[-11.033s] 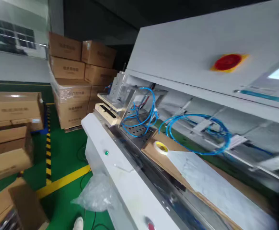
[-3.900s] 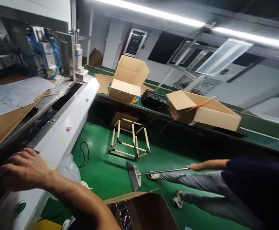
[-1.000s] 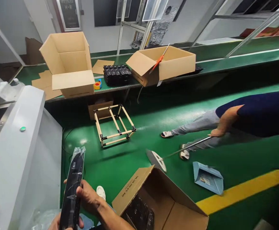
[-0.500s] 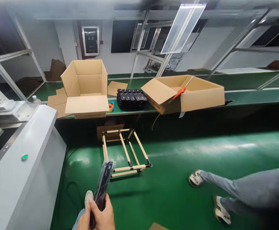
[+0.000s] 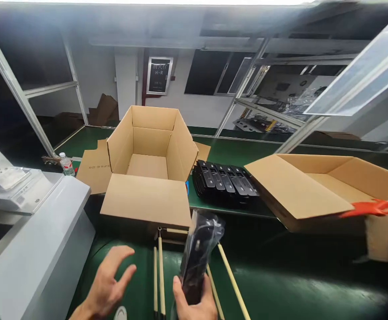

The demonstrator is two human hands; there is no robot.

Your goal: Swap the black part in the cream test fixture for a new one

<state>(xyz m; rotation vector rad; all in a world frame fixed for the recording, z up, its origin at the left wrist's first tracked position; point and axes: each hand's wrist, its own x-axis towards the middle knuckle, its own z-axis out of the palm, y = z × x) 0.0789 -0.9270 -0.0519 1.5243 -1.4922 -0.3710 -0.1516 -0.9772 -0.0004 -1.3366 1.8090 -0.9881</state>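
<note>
My right hand (image 5: 195, 306) grips the lower end of a long black plastic part in a clear plastic bag (image 5: 197, 255), which stands tilted upward. To its left, my left hand (image 5: 109, 282) hangs in the air with thumb and fingers apart, holding nothing. Beyond both hands an open cardboard box (image 5: 149, 195) stands on the green bench, its front flap folded down toward me; the part of its inside that shows is bare. A stack of black plastic parts (image 5: 225, 180) lies just right of this box.
A second open cardboard box (image 5: 300, 191) with an orange-handled tool (image 5: 370, 207) on its edge sits at right. Below the bench stands a frame of pale tubes (image 5: 234, 282). A white machine cabinet (image 5: 44, 249) borders the left, near a plastic bottle (image 5: 66, 164).
My view has moved closer to the bench. My left hand has come off the bagged black part and moved left, fingers spread; my right hand keeps hold of it. The other person's legs are out of view.
</note>
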